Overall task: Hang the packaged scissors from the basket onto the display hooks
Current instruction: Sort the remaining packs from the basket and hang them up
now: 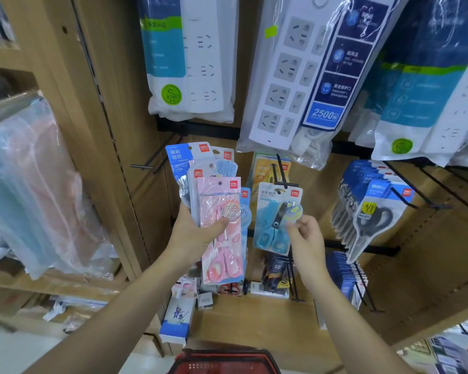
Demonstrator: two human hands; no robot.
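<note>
My left hand (195, 233) grips a fanned stack of packaged scissors (208, 184), with a pink pack (222, 238) in front and blue and white packs behind it. My right hand (305, 238) pinches the right edge of a blue scissors pack (274, 220) whose hang hole sits at the tip of a black display hook (281, 171). A yellow scissors pack (265, 171) hangs further back on that hook. The red basket (222, 360) is at the bottom edge, below my arms.
Bagged power strips (295, 76) hang above on the wooden display wall. Black-handled scissors packs (373, 211) fill hooks to the right. An empty hook (149, 161) juts out at the left. More packaged goods (276, 276) hang below, and plastic-wrapped items (38, 184) fill the left shelf.
</note>
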